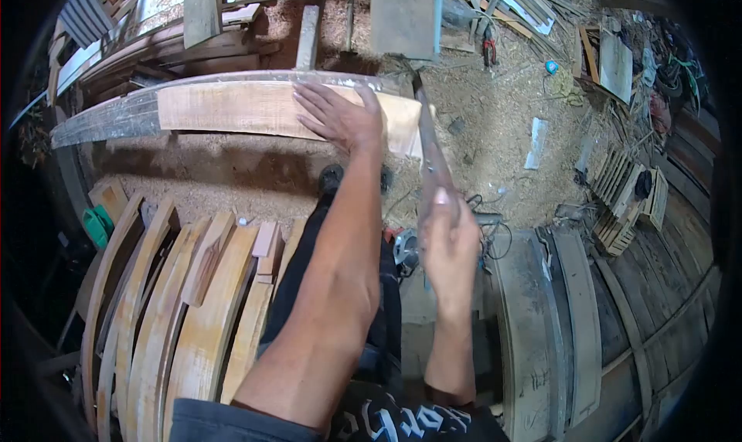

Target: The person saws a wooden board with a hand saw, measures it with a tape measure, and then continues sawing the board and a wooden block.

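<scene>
My left hand (340,117) lies flat on a pale wooden board (224,108), fingers spread, pressing on its top face. The board rests along a long grey plank (108,121) that serves as its support. In my right hand (450,237) is a handsaw (434,148), its grip mostly hidden by my closed fingers. The long blade points away from me and crosses the board's right end, right at the wood's edge.
Several curved wooden pieces (205,349) stand in a row at lower left. A power tool (406,250) with a cable lies by my legs. Grey boards (533,341) lean at lower right. Sawdust covers the floor (495,141), with scrap wood stacked at the back.
</scene>
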`<state>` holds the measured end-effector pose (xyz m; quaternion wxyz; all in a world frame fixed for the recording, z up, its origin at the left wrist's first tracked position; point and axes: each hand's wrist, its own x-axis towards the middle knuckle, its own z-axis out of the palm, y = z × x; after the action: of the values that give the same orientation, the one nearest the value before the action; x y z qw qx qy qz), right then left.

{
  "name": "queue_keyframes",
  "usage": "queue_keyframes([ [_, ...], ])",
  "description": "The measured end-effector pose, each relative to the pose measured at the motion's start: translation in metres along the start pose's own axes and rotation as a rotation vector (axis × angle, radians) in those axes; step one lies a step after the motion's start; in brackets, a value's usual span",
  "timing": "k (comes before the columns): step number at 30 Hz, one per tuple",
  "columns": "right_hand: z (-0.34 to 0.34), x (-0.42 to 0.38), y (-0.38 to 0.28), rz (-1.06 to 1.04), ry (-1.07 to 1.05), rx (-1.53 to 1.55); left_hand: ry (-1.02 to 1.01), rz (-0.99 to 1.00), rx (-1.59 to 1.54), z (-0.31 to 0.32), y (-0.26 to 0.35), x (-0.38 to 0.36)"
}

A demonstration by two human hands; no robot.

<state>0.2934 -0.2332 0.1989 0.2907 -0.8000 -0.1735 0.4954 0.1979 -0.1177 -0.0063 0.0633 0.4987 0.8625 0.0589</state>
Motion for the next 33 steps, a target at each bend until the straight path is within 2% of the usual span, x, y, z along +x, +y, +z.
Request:
queue_keyframes([
  [1, -0.002, 0.001, -0.011, 0.103, -0.033, 0.187, 0.004, 0.013, 0.018, 0.001, 0.0, 0.004],
  [3, -0.001, 0.008, -0.006, 0.072, 0.011, 0.08, -0.005, 0.02, 0.073, 0.003, -0.001, 0.001],
  [4, 0.002, 0.008, -0.01, 0.107, -0.009, 0.135, -0.039, 0.029, 0.083, 0.001, -0.001, 0.0],
  [7, 0.012, 0.02, -0.007, -0.011, 0.058, 0.12, -0.058, 0.025, 0.048, -0.003, 0.0, 0.001],
  [8, 0.006, 0.025, -0.013, 0.115, 0.045, 0.198, -0.062, 0.013, 0.052, -0.004, 0.002, 0.001],
  [11, -0.006, 0.057, -0.022, 0.141, -0.044, 0.264, -0.012, 0.022, 0.005, 0.001, 0.0, 0.0],
  [14, 0.001, 0.072, -0.012, -0.107, 0.023, -0.025, -0.006, 0.027, 0.001, 0.001, -0.001, -0.003],
  [16, 0.004, 0.073, 0.004, -0.184, 0.004, 0.001, -0.002, 0.037, -0.009, 0.001, -0.002, -0.001],
  [19, 0.0, 0.067, 0.018, -0.175, 0.004, 0.024, -0.036, 0.058, -0.006, 0.002, -0.006, -0.001],
  [20, 0.001, 0.067, 0.027, -0.185, 0.017, 0.033, -0.019, 0.101, -0.014, 0.003, -0.009, -0.001],
  [23, 0.009, 0.065, 0.038, -0.194, 0.038, 0.056, -0.194, 0.396, 0.065, -0.02, -0.022, -0.011],
  [24, 0.018, 0.059, 0.031, -0.254, 0.072, 0.062, -0.127, 0.664, 0.053, -0.009, -0.041, -0.013],
  [26, 0.028, 0.061, 0.036, -0.391, 0.124, 0.12, -0.214, 0.88, -0.034, -0.019, -0.058, -0.007],
  [27, 0.027, 0.057, 0.037, -0.374, 0.107, 0.135, -0.26, 0.981, -0.077, -0.023, -0.066, -0.002],
  [28, 0.024, 0.055, 0.035, -0.364, 0.09, 0.152, -0.266, 1.03, -0.11, -0.025, -0.07, 0.007],
  [31, 0.024, 0.048, 0.049, -0.278, 0.052, 0.081, -0.312, 1.122, 0.107, -0.031, -0.07, 0.028],
  [32, 0.025, 0.047, 0.058, -0.242, 0.043, 0.037, -0.27, 1.138, 0.12, -0.033, -0.067, 0.033],
  [33, 0.028, 0.047, 0.069, -0.199, 0.044, 0.065, -0.262, 0.96, 0.083, -0.035, -0.061, 0.033],
])
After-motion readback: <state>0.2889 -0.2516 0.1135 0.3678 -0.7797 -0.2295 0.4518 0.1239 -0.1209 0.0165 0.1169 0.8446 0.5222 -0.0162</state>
